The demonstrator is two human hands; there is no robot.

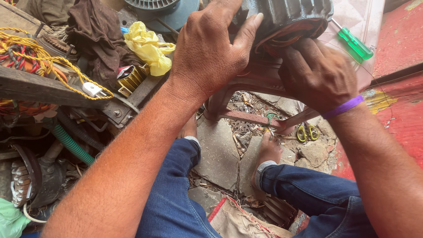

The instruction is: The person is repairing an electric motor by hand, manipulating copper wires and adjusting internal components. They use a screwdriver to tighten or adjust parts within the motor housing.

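A dark ribbed electric motor housing (291, 11) lies on a reddish plastic stool (255, 79) in front of me. My left hand (209, 48) grips its near left side, thumb pressed against the casing. My right hand (317, 72), with a purple band on the wrist, is curled at the motor's open end, fingers tucked in among the copper-coloured windings (286, 37). What the fingers pinch is hidden.
A green-handled screwdriver (354, 43) lies on the stool at right. Yellow-handled scissors (307, 132) rest on the cracked stone floor under it. At left are a wooden bench (39, 88) with yellow rope, a yellow bag (147, 46), dark rags, a green hose (70, 144) and motor parts.
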